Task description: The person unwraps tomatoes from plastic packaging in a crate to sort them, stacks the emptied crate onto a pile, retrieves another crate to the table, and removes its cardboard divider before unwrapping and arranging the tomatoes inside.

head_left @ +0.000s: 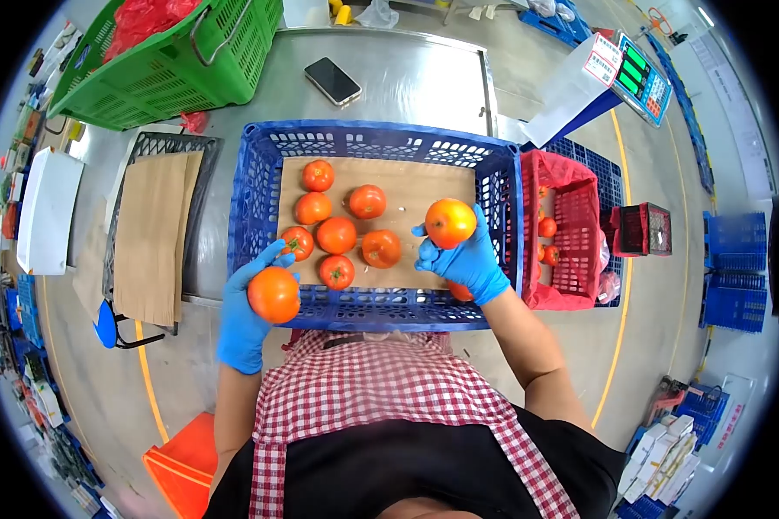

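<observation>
My left hand (244, 316), in a blue glove, holds a large red tomato (273, 295) at the near left corner of a blue crate (381, 317). My right hand (469, 262), gloved too, has its fingers round an orange-yellow tomato (450, 223) above the right part of the crate. Brown cardboard (424, 186) lines the crate floor. Several tomatoes (336, 235) rest on it, mostly in the left half. One more tomato (460, 291) shows partly beneath my right wrist.
Right of the crate stands a red basket (576, 233) with tomatoes, and behind it a scale (636, 78). A phone (332, 81) and a green basket (173, 69) are on the metal table (407, 69). Cardboard sheets (151, 233) lie at the left.
</observation>
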Motion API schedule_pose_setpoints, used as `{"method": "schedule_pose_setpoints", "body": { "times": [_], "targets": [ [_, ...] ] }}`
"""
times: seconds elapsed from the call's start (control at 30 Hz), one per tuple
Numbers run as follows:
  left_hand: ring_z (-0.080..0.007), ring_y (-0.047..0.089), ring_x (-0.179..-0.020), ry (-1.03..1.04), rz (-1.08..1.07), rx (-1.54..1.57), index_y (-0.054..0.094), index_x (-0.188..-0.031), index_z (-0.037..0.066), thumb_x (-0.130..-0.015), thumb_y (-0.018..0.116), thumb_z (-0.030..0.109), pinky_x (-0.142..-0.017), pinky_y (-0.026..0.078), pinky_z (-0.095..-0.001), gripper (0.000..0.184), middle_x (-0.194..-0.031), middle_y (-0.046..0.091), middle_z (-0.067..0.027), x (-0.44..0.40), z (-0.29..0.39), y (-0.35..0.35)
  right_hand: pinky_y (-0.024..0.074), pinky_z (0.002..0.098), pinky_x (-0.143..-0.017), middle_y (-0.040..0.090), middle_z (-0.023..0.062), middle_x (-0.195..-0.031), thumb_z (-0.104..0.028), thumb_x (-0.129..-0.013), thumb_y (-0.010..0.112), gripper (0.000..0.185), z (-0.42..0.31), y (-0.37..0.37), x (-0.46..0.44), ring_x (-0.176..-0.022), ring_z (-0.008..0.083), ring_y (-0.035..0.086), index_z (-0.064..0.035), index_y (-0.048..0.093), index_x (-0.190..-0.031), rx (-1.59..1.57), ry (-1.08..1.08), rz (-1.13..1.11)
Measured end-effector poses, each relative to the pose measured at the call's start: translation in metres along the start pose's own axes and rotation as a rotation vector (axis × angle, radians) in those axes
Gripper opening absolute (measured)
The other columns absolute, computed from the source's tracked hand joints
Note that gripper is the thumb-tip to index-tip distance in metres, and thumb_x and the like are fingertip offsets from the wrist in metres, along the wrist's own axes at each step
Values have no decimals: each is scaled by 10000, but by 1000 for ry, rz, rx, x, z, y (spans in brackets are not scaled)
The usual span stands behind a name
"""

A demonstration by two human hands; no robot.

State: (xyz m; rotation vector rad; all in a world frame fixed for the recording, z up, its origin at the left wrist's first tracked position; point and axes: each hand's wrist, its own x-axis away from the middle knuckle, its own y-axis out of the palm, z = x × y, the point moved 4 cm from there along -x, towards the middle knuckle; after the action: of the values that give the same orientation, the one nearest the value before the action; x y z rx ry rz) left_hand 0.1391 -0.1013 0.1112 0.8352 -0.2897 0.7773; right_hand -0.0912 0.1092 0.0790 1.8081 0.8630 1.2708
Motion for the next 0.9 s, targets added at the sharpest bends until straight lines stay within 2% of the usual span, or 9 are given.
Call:
{"method": "schedule_pose_setpoints", "body": {
  "times": [0.1, 0.2, 0.3, 0.43, 0.5, 0.57, 0.67, 0.77, 0.9],
  "targets": [
    [-258, 641, -893, -54, -106, 58, 501, -1270, -16, -886, 507, 197, -784, 548, -367, 439, -1127, 597, -183, -3, -3, 0, 440, 551, -833, 626, 246, -912, -710, -751, 484, 890, 5, -8, -2, -808, 374, 611, 87, 494, -1144, -223, 115, -51],
    [-258, 637, -907, -53, -134, -36, 484, -1288, -17, -896, 491, 196, -795, 538, -355, 446, -1133, 597, -177, 2, -4, 10, 411, 602, -839, 537, 242, -1177, -713, -793, 414, 798, 14, -11, -4, -903, 387, 583, -55, 477, -1240, -307, 165, -263],
    [-234, 622, -960, -88, -193, -86, 475, -1294, -20, -899, 492, 213, -847, 510, -323, 459, -1159, 592, -152, 8, -8, 32, 380, 546, -895, 581, 158, -1110, -631, -849, 392, 655, 23, -6, -9, -990, 297, 557, -78, 500, -1181, -285, 161, -383],
    [-189, 583, -987, -101, -333, -239, 407, -1356, -10, -926, 491, 237, -846, 495, -299, 503, -1176, 581, -142, 14, -7, 60, 394, 444, -928, 587, 121, -1083, -537, -888, 379, 542, 40, -6, -14, -1053, 252, 527, -92, 488, -1176, 158, -11, -336],
    [-184, 574, -1002, -89, -401, -378, 405, -1356, -9, -925, 505, 233, -874, 477, -290, 505, -1192, 568, -130, 15, -6, 72, 446, 434, -827, 585, 162, -1070, -583, -852, 409, 623, 50, 27, -11, -902, 262, 575, -72, 491, -1199, -22, 94, -315],
    [-170, 558, -1043, -129, -406, -420, 409, -1353, -9, -908, 563, 208, -929, 440, -284, 519, -1196, 561, -105, 22, -2, 85, 461, 398, -707, 585, 173, -1054, -614, -828, 420, 686, 62, 45, -12, -744, 253, 566, -58, 484, -1224, 63, 156, -432],
    [-158, 530, -1092, -88, -386, -460, 410, -1355, -3, -885, 616, 185, -953, 424, -289, 547, -1207, 556, -91, 26, 0, 89, 415, 298, -498, 587, 164, -1017, -625, -803, 455, 745, 75, 58, -15, -528, 230, 497, -43, 462, -1267, 326, 185, -291],
    [-154, 507, -1123, -103, -380, -444, 420, -1347, -8, -877, 641, 197, -967, 414, -294, 559, -1226, 548, -91, 25, 1, 72, 410, 287, -484, 584, 146, -994, -594, -818, 468, 710, 88, 63, -20, -540, 214, 497, -49, 457, -1273, 238, 226, -239],
    [-163, 517, -1123, 3, -362, -451, 452, -1324, -3, -875, 648, 264, -945, 432, -287, 558, -1216, 560, -126, 23, 1, 49, 440, 302, -535, 578, 144, -1057, -592, -821, 482, 693, 103, 67, -28, -666, 227, 541, -66, 456, -1270, 192, 278, -250]
  ]
}}
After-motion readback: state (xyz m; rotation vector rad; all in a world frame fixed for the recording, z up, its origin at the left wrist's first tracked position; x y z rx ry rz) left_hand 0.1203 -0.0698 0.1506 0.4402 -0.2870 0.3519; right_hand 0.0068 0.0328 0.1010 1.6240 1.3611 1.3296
